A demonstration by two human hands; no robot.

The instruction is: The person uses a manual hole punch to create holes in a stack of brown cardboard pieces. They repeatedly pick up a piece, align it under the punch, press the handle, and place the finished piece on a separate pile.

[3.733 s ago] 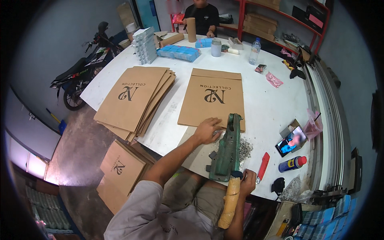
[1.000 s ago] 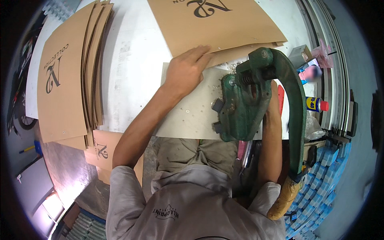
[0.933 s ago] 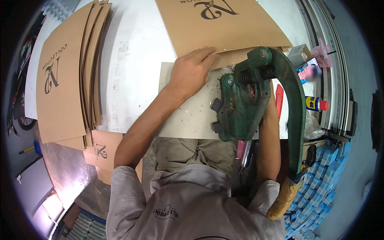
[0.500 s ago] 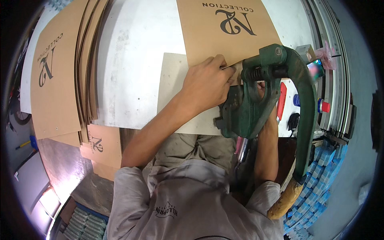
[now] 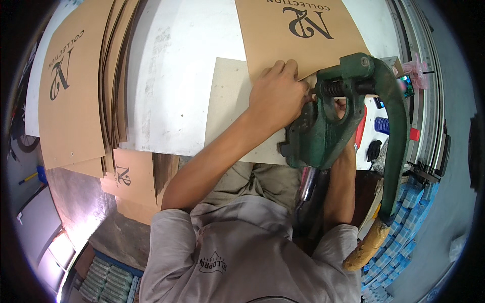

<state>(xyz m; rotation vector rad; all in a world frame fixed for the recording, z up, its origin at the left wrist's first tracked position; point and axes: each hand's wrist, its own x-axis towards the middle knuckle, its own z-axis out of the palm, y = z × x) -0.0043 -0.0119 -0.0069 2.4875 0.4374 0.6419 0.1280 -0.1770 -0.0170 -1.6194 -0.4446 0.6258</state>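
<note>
A flat brown paper bag (image 5: 303, 53) with dark printing lies on the table, its near edge at the jaws of a green hand press (image 5: 316, 134). My left hand (image 5: 278, 93) is closed, fingers curled on that near edge just left of the press head. Behind the press frame is my right hand (image 5: 341, 107); only a bit of its fingers shows through a gap, beside the bag's near right corner. What it grips is hidden. The press's long curved lever (image 5: 396, 136) ends in a tan wrapped handle (image 5: 368, 248), untouched by either hand. A grey-beige board (image 5: 227, 106) lies beneath my left forearm.
Several brown bags (image 5: 76, 101) lean in a stack at the left, with more brown bags (image 5: 132, 177) below. Right of the press are a red-handled tool (image 5: 360, 130), a blue ribbed item (image 5: 382, 125), a red cap (image 5: 414, 134) and a phone (image 5: 406, 86). Blue-wrapped bundles (image 5: 404, 222) sit lower right.
The whole view has shifted slightly, with the press, bag and hands appearing further right. My left hand stays on the bag's near edge, its fingers now flatter over it.
</note>
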